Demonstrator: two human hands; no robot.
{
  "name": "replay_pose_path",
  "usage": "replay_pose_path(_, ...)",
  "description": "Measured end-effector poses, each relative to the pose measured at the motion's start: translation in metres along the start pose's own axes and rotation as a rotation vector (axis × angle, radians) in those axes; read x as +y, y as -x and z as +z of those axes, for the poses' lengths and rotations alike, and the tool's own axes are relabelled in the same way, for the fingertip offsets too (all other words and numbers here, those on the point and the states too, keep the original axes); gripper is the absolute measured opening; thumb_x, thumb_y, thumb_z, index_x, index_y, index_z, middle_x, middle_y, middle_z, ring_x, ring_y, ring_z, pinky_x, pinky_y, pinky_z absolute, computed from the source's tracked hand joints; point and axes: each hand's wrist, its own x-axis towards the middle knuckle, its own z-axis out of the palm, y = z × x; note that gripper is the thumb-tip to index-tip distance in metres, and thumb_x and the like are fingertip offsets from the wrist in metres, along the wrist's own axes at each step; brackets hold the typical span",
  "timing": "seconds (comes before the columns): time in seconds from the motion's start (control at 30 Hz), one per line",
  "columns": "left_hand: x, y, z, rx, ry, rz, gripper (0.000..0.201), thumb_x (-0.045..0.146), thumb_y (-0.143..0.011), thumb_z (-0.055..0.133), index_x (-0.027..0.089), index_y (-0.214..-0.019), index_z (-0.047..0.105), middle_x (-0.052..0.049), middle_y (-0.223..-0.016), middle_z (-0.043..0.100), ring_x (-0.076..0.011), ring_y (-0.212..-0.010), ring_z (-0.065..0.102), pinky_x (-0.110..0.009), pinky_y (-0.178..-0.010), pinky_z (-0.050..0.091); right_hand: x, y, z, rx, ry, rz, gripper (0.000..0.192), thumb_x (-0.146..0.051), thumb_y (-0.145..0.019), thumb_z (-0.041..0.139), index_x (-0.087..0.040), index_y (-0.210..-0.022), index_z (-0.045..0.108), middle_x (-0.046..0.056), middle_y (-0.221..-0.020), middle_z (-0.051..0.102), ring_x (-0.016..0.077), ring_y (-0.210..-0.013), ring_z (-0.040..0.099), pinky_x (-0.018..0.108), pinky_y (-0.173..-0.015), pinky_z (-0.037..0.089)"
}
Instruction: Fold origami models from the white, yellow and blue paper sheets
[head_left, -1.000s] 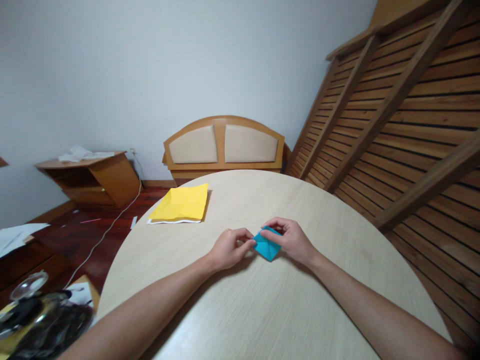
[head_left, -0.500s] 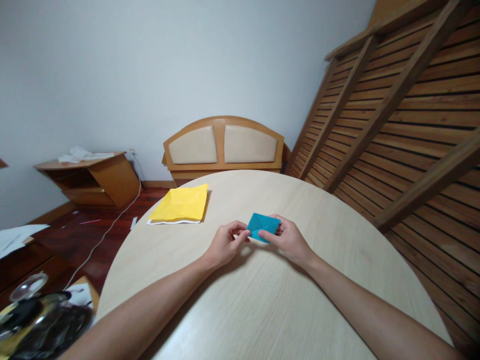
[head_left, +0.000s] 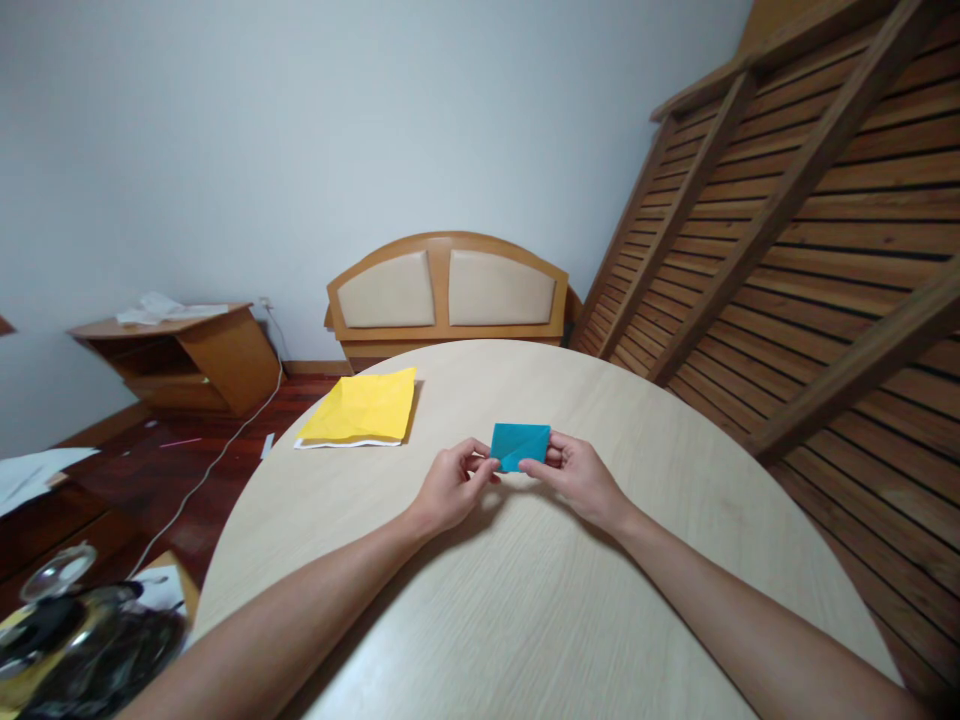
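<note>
A small folded piece of blue-teal paper (head_left: 520,446) is held between my two hands, just above the table's middle. Crease lines run across its face. My left hand (head_left: 459,482) pinches its lower left corner between thumb and fingers. On the right edge, my right hand (head_left: 576,474) grips it with the thumb in front and the fingers partly hidden behind. Farther left on the table lies a stack of yellow paper (head_left: 364,405), with a white sheet (head_left: 349,443) showing beneath its near edge.
The round wooden table (head_left: 465,610) fills the foreground. Beyond it stands a headboard (head_left: 448,290) with beige pads. A slatted wooden frame (head_left: 750,230) leans at right. Left are a low cabinet (head_left: 217,360), a white cable (head_left: 217,465) and a black plastic bag (head_left: 112,650).
The blue paper has turned and been brought level: it showed a tilted diamond-like outline before and now looks like a rectangle. Both hands stay in nearly the same place.
</note>
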Motion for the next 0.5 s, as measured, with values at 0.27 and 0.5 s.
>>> replay_pose_path(0.27,-0.0031,-0.0023,-0.0012,0.037,0.063,-0.013,0.03,0.045,-0.089,0.063,0.016,-0.092,0.057,-0.005,-0.08,0.072,-0.0185,-0.072,0.073,-0.029,-0.066,0.054,0.0008,-0.0014,-0.0023,-0.009,0.01,-0.051,0.04,-0.044,-0.075,0.079,-0.016,-0.102,0.073,0.011,-0.102,0.078,0.0256,-0.093,0.074,0.045,-0.092,0.056)
replay_pose_path(0.5,-0.0029,-0.0008,-0.0064,-0.034,-0.162,0.064,0.016,0.031,-0.091,0.057,0.016,-0.092,0.062,-0.007,-0.085,0.074,-0.0177,-0.076,0.072,-0.024,-0.061,0.051,-0.0028,0.0015,-0.0066,-0.006,0.262,-0.165,0.019,-0.032,-0.083,0.071,-0.018,-0.094,0.076,0.006,-0.09,0.077,0.0212,-0.082,0.071,0.035,-0.078,0.055)
